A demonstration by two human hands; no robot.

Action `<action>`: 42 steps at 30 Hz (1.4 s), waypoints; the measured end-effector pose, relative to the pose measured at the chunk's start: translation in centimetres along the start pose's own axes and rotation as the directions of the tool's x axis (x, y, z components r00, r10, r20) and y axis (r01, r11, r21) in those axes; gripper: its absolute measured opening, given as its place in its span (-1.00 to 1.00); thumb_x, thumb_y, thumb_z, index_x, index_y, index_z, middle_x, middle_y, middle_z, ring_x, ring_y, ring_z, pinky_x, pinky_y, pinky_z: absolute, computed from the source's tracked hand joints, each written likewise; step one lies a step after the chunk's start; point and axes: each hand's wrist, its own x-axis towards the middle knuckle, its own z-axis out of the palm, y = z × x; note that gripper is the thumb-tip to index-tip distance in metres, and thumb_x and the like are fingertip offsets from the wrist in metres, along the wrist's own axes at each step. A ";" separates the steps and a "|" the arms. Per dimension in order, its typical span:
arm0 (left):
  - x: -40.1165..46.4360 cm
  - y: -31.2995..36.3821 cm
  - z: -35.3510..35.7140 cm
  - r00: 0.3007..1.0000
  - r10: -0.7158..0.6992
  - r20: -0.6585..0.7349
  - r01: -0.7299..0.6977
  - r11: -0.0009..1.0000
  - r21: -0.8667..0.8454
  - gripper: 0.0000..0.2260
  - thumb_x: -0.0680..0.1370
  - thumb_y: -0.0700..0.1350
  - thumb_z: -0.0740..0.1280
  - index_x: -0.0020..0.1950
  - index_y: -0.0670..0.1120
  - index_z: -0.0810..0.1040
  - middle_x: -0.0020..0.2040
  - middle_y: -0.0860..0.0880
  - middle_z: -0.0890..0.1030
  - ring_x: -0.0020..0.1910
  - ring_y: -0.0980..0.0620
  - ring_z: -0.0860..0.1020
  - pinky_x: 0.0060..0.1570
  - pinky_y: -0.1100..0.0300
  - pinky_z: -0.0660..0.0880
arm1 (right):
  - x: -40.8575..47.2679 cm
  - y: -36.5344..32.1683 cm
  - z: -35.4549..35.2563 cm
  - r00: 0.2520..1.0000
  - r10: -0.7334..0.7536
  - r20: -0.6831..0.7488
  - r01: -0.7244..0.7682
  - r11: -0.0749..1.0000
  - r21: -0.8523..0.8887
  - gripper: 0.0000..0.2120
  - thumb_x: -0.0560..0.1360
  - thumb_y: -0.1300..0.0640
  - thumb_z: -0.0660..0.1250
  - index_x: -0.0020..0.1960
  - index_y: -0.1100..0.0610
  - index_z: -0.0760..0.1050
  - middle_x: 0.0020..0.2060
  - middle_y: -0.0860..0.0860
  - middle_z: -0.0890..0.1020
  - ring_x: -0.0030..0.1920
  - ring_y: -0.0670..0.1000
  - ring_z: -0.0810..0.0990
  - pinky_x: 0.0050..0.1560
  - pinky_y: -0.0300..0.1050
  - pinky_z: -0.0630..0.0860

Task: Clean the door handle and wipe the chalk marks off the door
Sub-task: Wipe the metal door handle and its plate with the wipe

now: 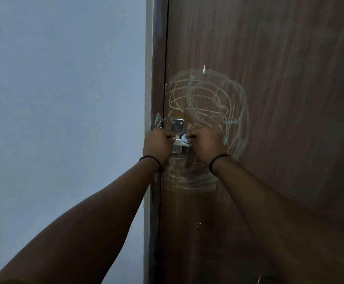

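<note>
A brown wooden door fills the right half of the view. Pale chalk scribbles loop above the metal door handle, and more chalk lines lie below it. My left hand is curled at the handle's left side. Just right of the handle, my right hand pinches a small white cloth or wipe against the metal. Most of the handle is hidden behind both hands.
A plain grey-blue wall takes up the left half. The dark door frame runs vertically between wall and door, with a few chalk strokes on it beside the handle.
</note>
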 end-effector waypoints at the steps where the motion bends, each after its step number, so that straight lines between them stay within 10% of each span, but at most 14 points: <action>1: -0.1 0.0 -0.1 1.000 -0.010 -0.006 0.010 1.000 -0.017 -0.83 0.55 -0.22 0.33 0.04 -0.10 0.70 -0.06 -0.09 0.71 -0.11 -0.04 0.63 -0.02 0.12 0.56 | 0.2 -0.6 0.4 0.999 -0.043 0.025 0.044 0.999 -0.021 -0.86 0.45 0.29 0.38 -0.06 0.18 0.70 -0.09 0.11 0.67 -0.08 0.06 0.60 -0.04 -0.11 0.51; 6: -0.4 -0.3 -0.2 0.999 -0.036 -0.017 0.035 0.998 -0.050 -0.69 0.52 -0.34 0.22 0.08 -0.10 0.69 -0.05 -0.12 0.71 -0.12 -0.10 0.65 -0.01 -0.03 0.61 | 0.8 -2.1 1.5 0.975 -0.190 0.116 0.204 0.971 -0.123 -0.85 0.45 0.26 0.35 -0.13 0.13 0.70 -0.15 0.07 0.66 -0.12 0.02 0.58 -0.07 -0.09 0.52; 14: -1.1 0.6 0.6 0.995 -0.019 -0.094 0.016 0.999 -0.034 -0.79 0.55 -0.25 0.30 0.10 -0.13 0.68 0.00 -0.09 0.70 -0.08 0.00 0.61 -0.03 0.22 0.51 | -1.6 1.4 -2.0 0.998 -0.063 -0.002 0.063 0.998 -0.009 -0.82 0.32 0.41 0.36 -0.29 0.20 0.67 -0.27 0.06 0.68 -0.25 -0.14 0.53 -0.17 -0.43 0.41; 22: -1.6 0.1 -0.5 0.988 -0.045 -0.146 0.038 0.998 -0.052 -0.75 0.53 -0.30 0.20 0.03 -0.14 0.65 -0.11 -0.11 0.68 -0.18 -0.05 0.61 -0.13 0.11 0.56 | 1.1 -3.7 1.7 0.980 -0.067 0.189 0.085 0.992 -0.091 -0.75 0.45 0.32 0.32 0.04 0.14 0.68 0.04 0.09 0.68 0.06 0.07 0.62 0.10 -0.08 0.51; 27: -1.4 -0.1 -0.2 0.997 0.057 -0.044 -0.054 0.997 0.050 -0.77 0.54 -0.26 0.24 0.07 -0.14 0.68 -0.12 -0.12 0.68 -0.18 -0.04 0.58 -0.19 0.20 0.48 | 2.8 -3.4 1.9 0.947 0.320 0.041 -0.322 0.943 0.089 -0.82 0.45 0.30 0.32 -0.14 0.15 0.70 -0.15 0.07 0.72 -0.16 0.01 0.64 -0.09 -0.10 0.62; 31: -1.1 -0.4 0.1 0.999 0.023 -0.024 -0.022 0.997 0.070 -0.79 0.52 -0.29 0.22 -0.08 -0.19 0.66 -0.22 -0.13 0.65 -0.26 -0.07 0.56 -0.37 0.26 0.34 | 3.1 -4.6 2.3 0.979 0.180 0.095 -0.169 0.979 -0.111 -0.79 0.48 0.31 0.28 -0.08 0.16 0.69 -0.08 0.10 0.70 -0.05 0.08 0.64 0.01 -0.05 0.61; 42: -1.0 -0.1 0.6 0.973 0.230 -0.022 -0.225 0.966 0.124 -0.80 0.57 -0.01 0.34 0.10 -0.01 0.69 -0.05 0.01 0.72 -0.14 0.06 0.63 -0.07 0.10 0.59 | -0.5 2.0 -3.4 0.975 0.177 0.133 -0.167 0.983 -0.080 -0.82 0.49 0.26 0.36 0.01 0.11 0.69 0.00 0.03 0.71 0.01 0.01 0.65 0.04 -0.18 0.53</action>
